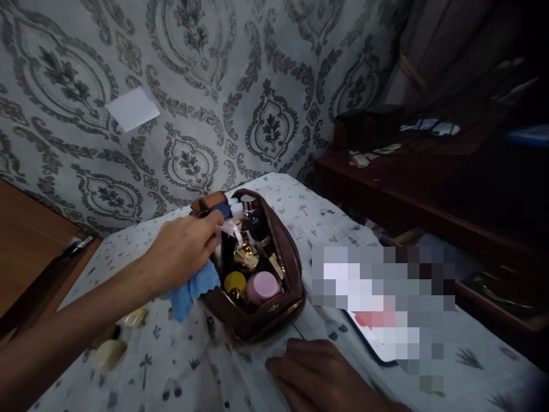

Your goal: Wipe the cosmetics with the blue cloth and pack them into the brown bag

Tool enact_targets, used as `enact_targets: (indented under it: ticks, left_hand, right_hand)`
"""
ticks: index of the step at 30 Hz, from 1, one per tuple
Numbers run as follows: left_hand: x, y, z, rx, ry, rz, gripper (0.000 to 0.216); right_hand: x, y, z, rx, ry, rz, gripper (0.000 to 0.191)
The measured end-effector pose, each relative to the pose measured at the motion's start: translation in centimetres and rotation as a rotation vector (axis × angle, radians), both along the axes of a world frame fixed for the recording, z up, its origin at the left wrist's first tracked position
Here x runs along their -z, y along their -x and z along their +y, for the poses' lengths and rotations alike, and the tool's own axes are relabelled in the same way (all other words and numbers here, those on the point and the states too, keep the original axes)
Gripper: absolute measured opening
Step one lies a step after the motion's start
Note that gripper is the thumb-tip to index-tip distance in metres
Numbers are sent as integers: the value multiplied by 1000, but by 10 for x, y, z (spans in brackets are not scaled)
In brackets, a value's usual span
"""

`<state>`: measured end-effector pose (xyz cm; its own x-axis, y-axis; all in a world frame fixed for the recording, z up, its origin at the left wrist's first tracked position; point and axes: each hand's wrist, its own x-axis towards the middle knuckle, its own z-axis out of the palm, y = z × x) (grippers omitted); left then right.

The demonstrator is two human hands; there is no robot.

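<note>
Head: two hands (184,246) (319,372), one bag (249,328)

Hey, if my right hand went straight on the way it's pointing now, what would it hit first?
Probably the near lower side of the open brown zippered bag on the white patterned sheet. Depth is hard to judge here, so your right hand might just pass by it.
</note>
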<state>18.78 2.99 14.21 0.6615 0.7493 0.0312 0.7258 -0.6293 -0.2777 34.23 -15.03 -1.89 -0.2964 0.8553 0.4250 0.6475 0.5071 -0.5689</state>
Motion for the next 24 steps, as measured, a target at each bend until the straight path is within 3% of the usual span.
enact_targets:
  ticks: [5, 8, 12, 15, 17, 20, 24]
  left_hand:
    - [5, 27, -20, 117, -164, -577, 18]
    - [27, 53, -48, 158, -168, -762, 12]
    - [85, 89, -85, 249, -121, -774, 12]
    - [130, 114, -101, 281, -131, -554, 11]
    - [148, 128, -108, 266, -61, -454, 16]
    - [150, 147, -108, 219, 79, -441, 17]
    - [123, 168, -83, 52, 112, -525, 20]
  right_hand:
    - [4, -3, 4, -88, -22, 57, 31]
    - [4, -3, 6, -96, -96, 68, 35]
    - [5, -2, 11, -93, -154, 26, 41]
    - [13, -1, 14, -98, -150, -6, 36]
    - [20, 0, 16, -91, -151, 1, 31]
    - [22, 2, 16, -102, -124, -2, 25]
    - [3, 14, 12, -144, -35, -69, 31]
